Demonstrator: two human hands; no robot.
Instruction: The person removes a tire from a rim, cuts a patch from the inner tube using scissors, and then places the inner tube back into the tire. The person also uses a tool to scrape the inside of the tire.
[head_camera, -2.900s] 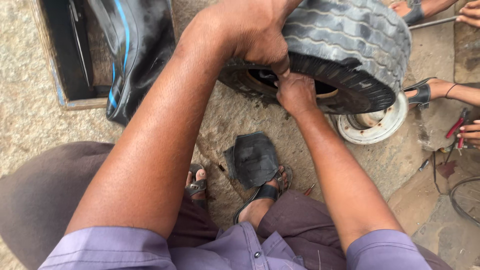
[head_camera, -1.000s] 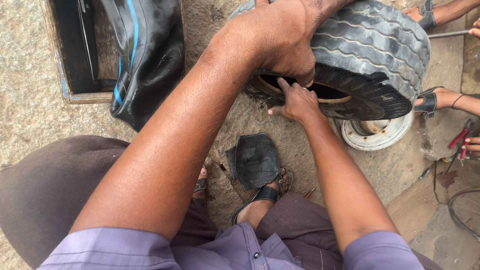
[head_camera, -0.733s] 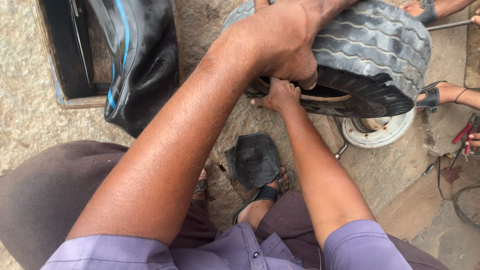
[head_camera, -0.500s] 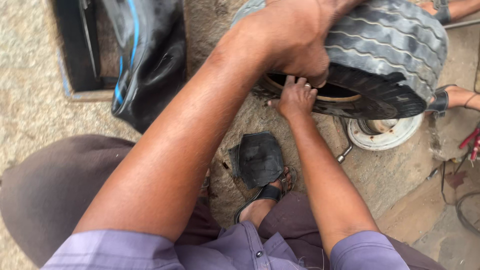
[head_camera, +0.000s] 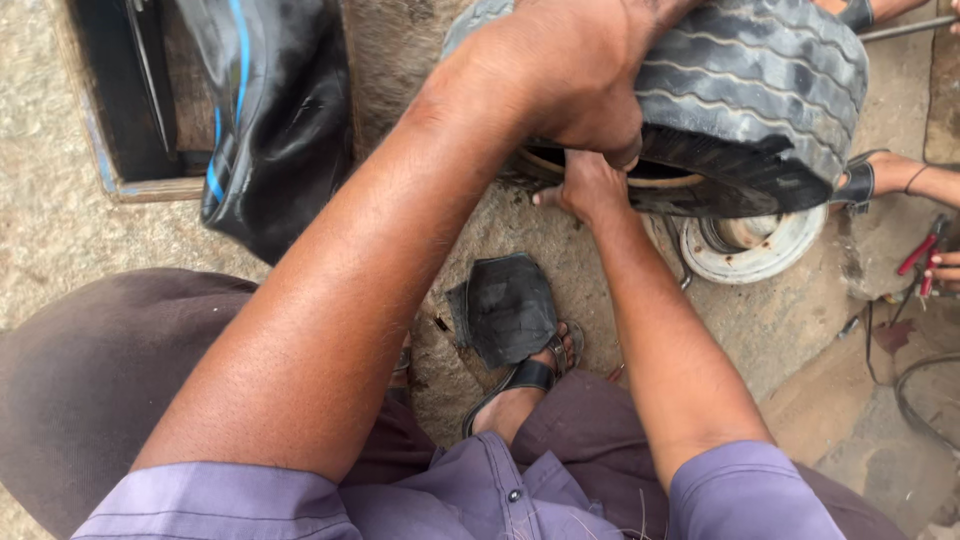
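A worn, ribbed rubber tyre (head_camera: 750, 90) stands tilted on rough, sandy concrete ground (head_camera: 770, 330). The left hand (head_camera: 570, 75) clamps its tread, fingers curled over the edge; the right hand (head_camera: 590, 185) reaches inside, fingers hidden. Nearby lie a white metal rim (head_camera: 750, 245), a black rubber patch (head_camera: 510, 305) and a glossy inner tube (head_camera: 270, 130).

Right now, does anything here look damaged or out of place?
Yes. A torn scrap of black rubber lies loose on the ground by the sandalled foot. The tyre is off its metal rim, which lies flat beneath it.
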